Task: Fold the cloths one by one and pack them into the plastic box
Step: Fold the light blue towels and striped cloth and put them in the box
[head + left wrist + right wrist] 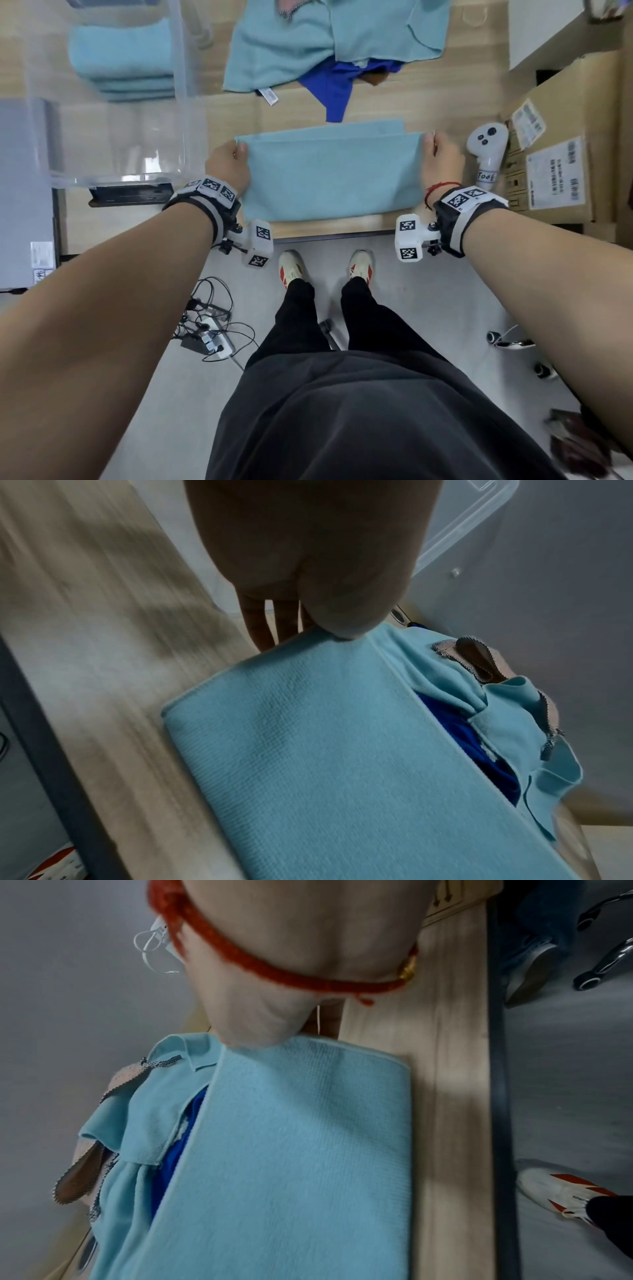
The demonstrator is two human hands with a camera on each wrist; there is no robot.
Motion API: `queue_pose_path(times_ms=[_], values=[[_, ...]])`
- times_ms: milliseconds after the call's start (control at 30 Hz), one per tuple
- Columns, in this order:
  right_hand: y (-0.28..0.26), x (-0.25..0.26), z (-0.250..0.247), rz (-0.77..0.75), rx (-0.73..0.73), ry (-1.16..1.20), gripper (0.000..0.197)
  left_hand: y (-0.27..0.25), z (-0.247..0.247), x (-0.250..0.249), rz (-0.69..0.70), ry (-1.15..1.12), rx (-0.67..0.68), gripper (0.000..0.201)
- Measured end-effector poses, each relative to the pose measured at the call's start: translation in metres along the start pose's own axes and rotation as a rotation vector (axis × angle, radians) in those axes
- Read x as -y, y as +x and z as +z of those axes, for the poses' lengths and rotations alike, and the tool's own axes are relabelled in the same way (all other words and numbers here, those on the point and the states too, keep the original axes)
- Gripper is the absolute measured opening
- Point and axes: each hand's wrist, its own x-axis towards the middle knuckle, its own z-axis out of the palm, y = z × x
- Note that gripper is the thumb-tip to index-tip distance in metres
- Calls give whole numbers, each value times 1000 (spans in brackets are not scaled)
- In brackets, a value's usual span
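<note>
Both hands hold a light blue cloth (330, 174), folded once, on the worktop (442, 99).

Left of the cloth stands the plastic box (113, 144) with folded cloths (121, 60) inside. The left hand (227, 168) pinches the cloth's left far corner in its grip; the right hand (442, 162) pinches the right far corner. Behind the cloth lies a pile of unfolded cloths (325, 41); right of it, a white controller (486, 150).
</note>
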Motion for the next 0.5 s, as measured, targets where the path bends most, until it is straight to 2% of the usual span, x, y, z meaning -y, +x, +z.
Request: queue_pose_path(times_ms=[133, 333, 500], values=[[18, 14, 4, -26, 20, -6, 27, 12, 4, 1, -59, -3, -38, 35], [46, 22, 21, -27, 75, -32, 30, 31, 9, 4, -155, -24, -25, 32], [61, 25, 33, 27, 138, -132, 31, 43, 11, 5, -193, -1, -31, 28]])
